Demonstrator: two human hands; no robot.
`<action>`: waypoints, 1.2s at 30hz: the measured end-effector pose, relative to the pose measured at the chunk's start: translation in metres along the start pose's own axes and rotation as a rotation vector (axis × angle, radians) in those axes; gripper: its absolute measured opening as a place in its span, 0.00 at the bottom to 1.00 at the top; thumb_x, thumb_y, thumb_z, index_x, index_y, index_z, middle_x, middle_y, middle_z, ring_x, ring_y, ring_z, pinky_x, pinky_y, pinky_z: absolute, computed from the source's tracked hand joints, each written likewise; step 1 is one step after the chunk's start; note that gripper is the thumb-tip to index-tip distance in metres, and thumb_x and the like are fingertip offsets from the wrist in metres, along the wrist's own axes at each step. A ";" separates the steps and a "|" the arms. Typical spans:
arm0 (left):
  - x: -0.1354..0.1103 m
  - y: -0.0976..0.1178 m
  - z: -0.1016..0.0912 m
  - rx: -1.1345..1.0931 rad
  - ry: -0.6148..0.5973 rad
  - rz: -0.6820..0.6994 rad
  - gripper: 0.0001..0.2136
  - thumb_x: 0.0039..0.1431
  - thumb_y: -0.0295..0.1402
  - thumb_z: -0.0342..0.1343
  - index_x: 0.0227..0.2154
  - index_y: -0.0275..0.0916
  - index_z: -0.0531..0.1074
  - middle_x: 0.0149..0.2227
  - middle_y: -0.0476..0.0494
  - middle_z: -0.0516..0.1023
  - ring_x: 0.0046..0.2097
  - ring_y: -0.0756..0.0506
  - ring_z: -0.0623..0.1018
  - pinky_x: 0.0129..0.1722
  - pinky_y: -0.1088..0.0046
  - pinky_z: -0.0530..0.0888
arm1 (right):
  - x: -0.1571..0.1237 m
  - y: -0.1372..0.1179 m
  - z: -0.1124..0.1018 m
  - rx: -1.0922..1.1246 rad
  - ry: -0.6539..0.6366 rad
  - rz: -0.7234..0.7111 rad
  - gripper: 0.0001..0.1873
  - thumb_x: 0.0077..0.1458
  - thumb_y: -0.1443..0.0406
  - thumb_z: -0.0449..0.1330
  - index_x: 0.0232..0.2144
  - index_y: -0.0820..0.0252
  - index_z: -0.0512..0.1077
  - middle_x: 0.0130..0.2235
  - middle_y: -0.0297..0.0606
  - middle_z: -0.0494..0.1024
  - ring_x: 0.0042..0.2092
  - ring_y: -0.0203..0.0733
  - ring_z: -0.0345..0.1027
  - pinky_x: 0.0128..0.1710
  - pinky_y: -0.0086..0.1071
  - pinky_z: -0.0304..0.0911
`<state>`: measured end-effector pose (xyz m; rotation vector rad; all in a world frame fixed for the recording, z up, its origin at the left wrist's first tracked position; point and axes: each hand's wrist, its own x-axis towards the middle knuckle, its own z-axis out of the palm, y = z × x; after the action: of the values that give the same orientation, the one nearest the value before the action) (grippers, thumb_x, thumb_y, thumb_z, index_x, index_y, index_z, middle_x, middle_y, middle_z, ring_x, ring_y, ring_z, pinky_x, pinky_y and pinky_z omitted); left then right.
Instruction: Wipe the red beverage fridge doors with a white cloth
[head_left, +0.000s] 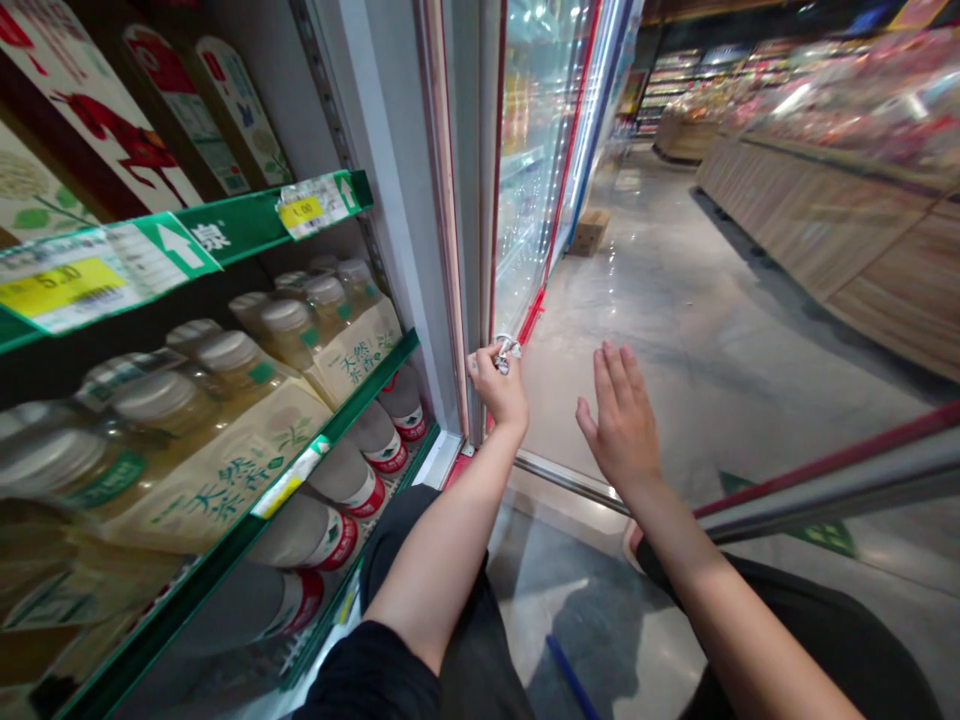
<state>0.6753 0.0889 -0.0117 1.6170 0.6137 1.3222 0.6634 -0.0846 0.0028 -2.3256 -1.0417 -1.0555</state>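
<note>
My left hand point(501, 385) is closed around a crumpled white-and-grey cloth point(509, 350), held at the grey door frame point(475, 250) of a drinks cooler. Most of the cloth is hidden in the fingers. My right hand point(621, 415) is raised to the right of it, fingers stretched out and the back of the hand facing me. It appears to lie at the glass of the open cooler door, whose metal bottom rail point(574, 480) runs below; whether the palm touches the glass I cannot tell.
On the left, cooler shelves with green price strips point(247, 225) hold several tea bottles point(161, 400), cartons point(150, 110) and red-labelled bottles point(341, 540). A blue stick point(571, 680) lies on the floor. Beyond are a cardboard box point(589, 232) and a wood-sided display point(840, 220).
</note>
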 end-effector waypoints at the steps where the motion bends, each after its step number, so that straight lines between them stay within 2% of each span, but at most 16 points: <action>1: -0.003 0.001 0.001 -0.008 -0.016 0.019 0.12 0.59 0.16 0.61 0.38 0.41 0.75 0.42 0.45 0.77 0.47 0.45 0.79 0.52 0.69 0.75 | -0.001 -0.001 0.001 0.003 -0.001 0.006 0.51 0.68 0.72 0.57 0.80 0.52 0.32 0.79 0.49 0.54 0.80 0.58 0.44 0.74 0.61 0.57; 4: -0.001 0.004 0.002 -0.028 -0.078 0.111 0.12 0.59 0.16 0.62 0.39 0.41 0.76 0.42 0.45 0.78 0.48 0.45 0.79 0.53 0.69 0.75 | -0.005 -0.004 0.005 0.011 -0.013 0.008 0.50 0.69 0.71 0.56 0.80 0.52 0.31 0.79 0.48 0.54 0.80 0.58 0.45 0.74 0.60 0.58; 6: 0.007 0.004 0.002 -0.034 -0.067 0.137 0.12 0.60 0.16 0.61 0.39 0.42 0.76 0.42 0.45 0.78 0.49 0.44 0.79 0.55 0.68 0.74 | -0.006 -0.004 0.006 0.014 -0.024 0.001 0.50 0.69 0.71 0.57 0.80 0.52 0.31 0.79 0.48 0.54 0.80 0.58 0.45 0.74 0.59 0.58; 10: 0.009 -0.002 0.001 -0.015 0.004 0.070 0.13 0.59 0.15 0.60 0.39 0.41 0.76 0.42 0.45 0.78 0.50 0.44 0.79 0.55 0.68 0.74 | -0.007 -0.003 0.005 0.016 -0.036 -0.008 0.51 0.69 0.72 0.56 0.80 0.52 0.30 0.79 0.48 0.54 0.79 0.57 0.45 0.75 0.59 0.58; 13: -0.005 -0.006 0.001 0.012 0.004 0.012 0.13 0.58 0.14 0.59 0.37 0.41 0.75 0.42 0.44 0.78 0.49 0.44 0.79 0.55 0.67 0.74 | -0.009 -0.003 0.004 0.017 -0.037 -0.007 0.51 0.68 0.72 0.56 0.80 0.53 0.30 0.79 0.48 0.54 0.80 0.57 0.45 0.74 0.59 0.58; 16: -0.011 -0.005 0.003 0.023 -0.026 0.022 0.13 0.58 0.14 0.59 0.37 0.41 0.74 0.42 0.44 0.78 0.49 0.44 0.79 0.56 0.66 0.74 | -0.012 -0.003 0.004 0.016 -0.041 -0.002 0.52 0.68 0.73 0.57 0.80 0.53 0.30 0.78 0.50 0.56 0.79 0.58 0.45 0.74 0.59 0.59; 21: 0.004 -0.002 0.003 -0.010 0.000 0.059 0.14 0.58 0.13 0.59 0.37 0.41 0.75 0.43 0.44 0.79 0.51 0.44 0.80 0.57 0.67 0.73 | -0.020 0.000 0.002 -0.005 -0.061 0.001 0.52 0.68 0.73 0.58 0.80 0.54 0.31 0.77 0.52 0.58 0.79 0.58 0.47 0.73 0.59 0.60; 24: 0.004 -0.004 0.001 -0.003 0.039 0.000 0.14 0.57 0.13 0.59 0.36 0.41 0.75 0.42 0.44 0.79 0.50 0.44 0.79 0.56 0.68 0.73 | -0.023 0.005 0.000 -0.014 -0.071 0.006 0.52 0.67 0.72 0.58 0.80 0.54 0.30 0.77 0.53 0.58 0.79 0.59 0.48 0.73 0.59 0.61; 28: -0.009 -0.005 0.000 0.009 0.042 -0.090 0.13 0.58 0.14 0.59 0.36 0.41 0.75 0.41 0.45 0.79 0.48 0.45 0.80 0.54 0.69 0.74 | -0.023 0.008 0.001 -0.003 -0.093 0.016 0.52 0.68 0.72 0.57 0.80 0.54 0.29 0.78 0.52 0.55 0.79 0.59 0.48 0.74 0.60 0.59; 33: -0.002 0.000 0.000 -0.028 -0.044 0.011 0.11 0.62 0.18 0.60 0.39 0.42 0.76 0.43 0.44 0.80 0.50 0.45 0.80 0.54 0.70 0.75 | -0.020 0.003 0.004 0.034 -0.105 0.019 0.52 0.67 0.72 0.57 0.80 0.53 0.29 0.79 0.50 0.54 0.79 0.58 0.46 0.75 0.60 0.57; 36: 0.008 -0.002 -0.002 -0.011 -0.029 0.024 0.11 0.63 0.18 0.60 0.40 0.42 0.76 0.44 0.43 0.80 0.52 0.45 0.80 0.56 0.69 0.75 | -0.020 0.002 0.004 0.029 -0.117 0.024 0.52 0.67 0.73 0.57 0.80 0.54 0.30 0.79 0.50 0.55 0.79 0.58 0.45 0.75 0.60 0.56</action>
<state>0.6763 0.0971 -0.0093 1.6362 0.5709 1.3153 0.6576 -0.0931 -0.0149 -2.3954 -1.0620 -0.8986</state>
